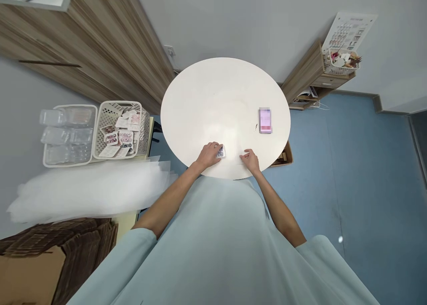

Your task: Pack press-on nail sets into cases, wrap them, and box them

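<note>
On the near part of the white round table [213, 100], my left hand [209, 155] has its fingers closed over the edge of a small clear pack of dark, nail-shaped pieces [221, 152], which look like press-on nails. The hand covers the left part of this pack. A short way to the right, my right hand [251, 161] has its thumb and fingers bent in at a thin see-through plastic sheet [240, 159]. Its outline is faint against the white tabletop, so its full shape cannot be made out.
A phone [265, 120] lies on the table's right side. To the left stand a basket of carded nail packs [120, 133], a bin of clear plastic boxes [68, 136], a heap of translucent bags [90, 191] and folded cardboard [76, 251]. A wooden shelf [310, 80] stands right.
</note>
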The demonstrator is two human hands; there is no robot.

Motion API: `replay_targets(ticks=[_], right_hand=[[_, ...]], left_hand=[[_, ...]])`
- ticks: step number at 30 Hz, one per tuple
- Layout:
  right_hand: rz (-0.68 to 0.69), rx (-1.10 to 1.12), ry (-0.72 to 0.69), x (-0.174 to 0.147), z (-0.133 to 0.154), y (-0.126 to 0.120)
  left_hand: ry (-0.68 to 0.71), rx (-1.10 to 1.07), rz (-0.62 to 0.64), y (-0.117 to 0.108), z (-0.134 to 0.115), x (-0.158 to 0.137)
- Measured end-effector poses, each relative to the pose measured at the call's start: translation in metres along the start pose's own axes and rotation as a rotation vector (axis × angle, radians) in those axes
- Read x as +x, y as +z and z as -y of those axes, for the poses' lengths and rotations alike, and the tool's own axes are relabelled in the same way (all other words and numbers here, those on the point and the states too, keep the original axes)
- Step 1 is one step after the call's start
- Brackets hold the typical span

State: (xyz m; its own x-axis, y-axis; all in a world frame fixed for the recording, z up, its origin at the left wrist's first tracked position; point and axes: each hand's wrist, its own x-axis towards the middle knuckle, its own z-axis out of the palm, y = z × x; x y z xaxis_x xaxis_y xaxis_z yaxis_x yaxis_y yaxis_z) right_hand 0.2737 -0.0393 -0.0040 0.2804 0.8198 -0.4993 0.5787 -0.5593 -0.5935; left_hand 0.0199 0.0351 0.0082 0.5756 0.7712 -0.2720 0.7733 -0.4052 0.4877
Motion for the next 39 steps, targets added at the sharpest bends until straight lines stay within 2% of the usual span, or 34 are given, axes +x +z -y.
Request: replay_targets(ticks=[5, 12, 18, 22, 24, 26, 30, 34, 39], right_hand=[[0.039, -0.023, 0.014, -0.006, 0.0, -0.002], [0.052, -0.062, -0.043, -0.019, 0.01, -0.006], [0.101, -0.15, -0.245, -0.034, 0.052, -0.003], [0.187, -0.328, -0.431, -0.037, 0.086, 0.013], [0.235, -0.427, -0.493, -0.036, 0.098, 0.024], [0.282, -0.509, -0.523, -0.034, 0.106, 0.035], [0.349, -0.615, -0.555, -0.029, 0.11, 0.054], [0.395, -0.646, -0.58, -0.028, 0.107, 0.069], [0.413, -0.638, -0.596, -0.028, 0.105, 0.078]], left_hand=[[-0.019, -0.014, 0.043, 0.012, 0.005, -0.003], [-0.041, -0.057, 0.003, 0.019, 0.017, -0.016], [-0.049, -0.098, -0.015, 0.021, 0.017, -0.019], [-0.061, -0.134, -0.028, 0.021, 0.015, -0.023], [-0.086, -0.182, -0.079, 0.021, 0.013, -0.029], [-0.167, -0.252, -0.164, 0.022, 0.01, -0.035], [-0.445, -0.412, -0.285, 0.023, 0.003, -0.043], [-0.607, -0.526, -0.264, 0.021, -0.001, -0.041], [-0.697, -0.557, -0.252, 0.022, 0.007, -0.034]])
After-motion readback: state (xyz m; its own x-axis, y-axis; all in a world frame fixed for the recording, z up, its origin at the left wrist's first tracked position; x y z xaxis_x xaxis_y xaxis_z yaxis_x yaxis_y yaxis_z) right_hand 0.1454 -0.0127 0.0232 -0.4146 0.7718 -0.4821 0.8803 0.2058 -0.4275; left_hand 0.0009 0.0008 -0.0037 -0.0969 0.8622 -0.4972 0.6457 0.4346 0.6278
